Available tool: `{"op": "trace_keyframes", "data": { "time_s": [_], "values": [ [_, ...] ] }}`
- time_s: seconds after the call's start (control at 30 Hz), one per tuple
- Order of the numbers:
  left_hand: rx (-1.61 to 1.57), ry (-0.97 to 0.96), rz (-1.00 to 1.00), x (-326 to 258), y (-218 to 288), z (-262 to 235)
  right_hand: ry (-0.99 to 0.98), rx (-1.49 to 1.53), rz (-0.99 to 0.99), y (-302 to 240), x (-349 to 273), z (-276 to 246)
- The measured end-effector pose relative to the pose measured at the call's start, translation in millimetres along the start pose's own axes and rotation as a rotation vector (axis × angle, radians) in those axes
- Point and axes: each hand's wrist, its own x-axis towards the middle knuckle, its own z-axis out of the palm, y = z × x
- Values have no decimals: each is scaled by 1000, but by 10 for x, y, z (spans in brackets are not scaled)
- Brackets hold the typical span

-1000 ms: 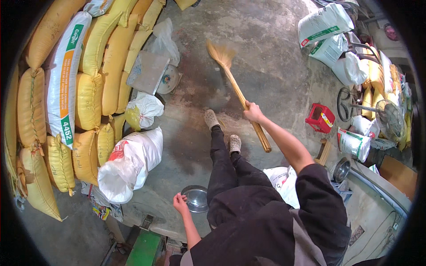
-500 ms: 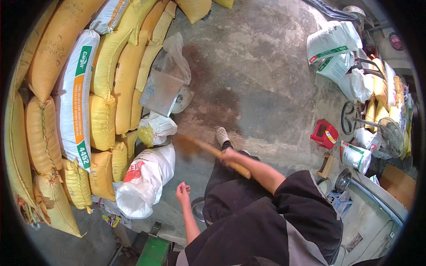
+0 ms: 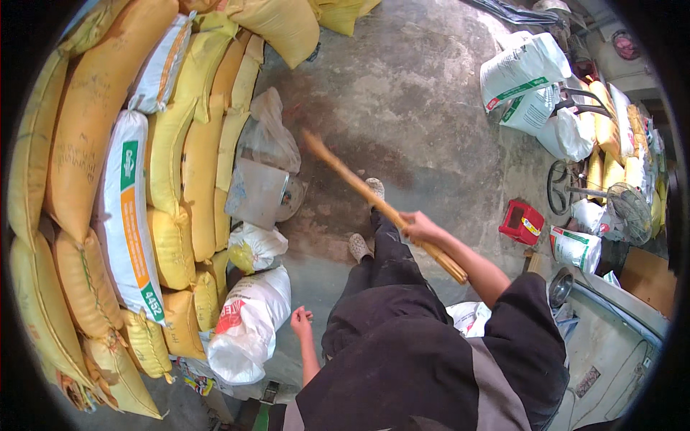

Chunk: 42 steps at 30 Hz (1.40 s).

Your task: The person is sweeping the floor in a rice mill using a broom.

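My right hand is wrapped round the handle of a yellowish-brown broom. The broom slants over my legs, its far end up and to the left above the floor, its thick butt end near my right forearm. That far end looks narrow and slightly blurred, so its bristles do not show clearly. My left hand hangs low at my left side with loosely bent fingers and nothing visible in it. Closest to it is a white woven sack with red print, apart from the hand.
Stacked yellow sacks line the left side, with a white sack among them. Beside them stands a translucent bin. To the right are a red container, a fan and white bags. Bare concrete floor stretches ahead.
The broom has swung from low at the left to further ahead, and my right hand has moved right with it. Both feet now show, one ahead of the other. My left hand stays low.
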Motion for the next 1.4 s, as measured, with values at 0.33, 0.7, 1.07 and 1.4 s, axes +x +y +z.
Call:
{"op": "trace_keyframes", "data": {
  "time_s": [0.33,0.7,1.07,1.4],
  "values": [
    [94,-84,-1,390,1282,805,221,-268,56,292,1770,-367],
    [97,1,-52,303,1482,1186,-112,-52,36,-534,776,-780],
    [227,-81,-74,302,1927,1177,73,-211,82,-182,2579,-985],
    [254,-34,-215,333,1318,986,91,110,-139,-968,1760,-809]
  ]
}}
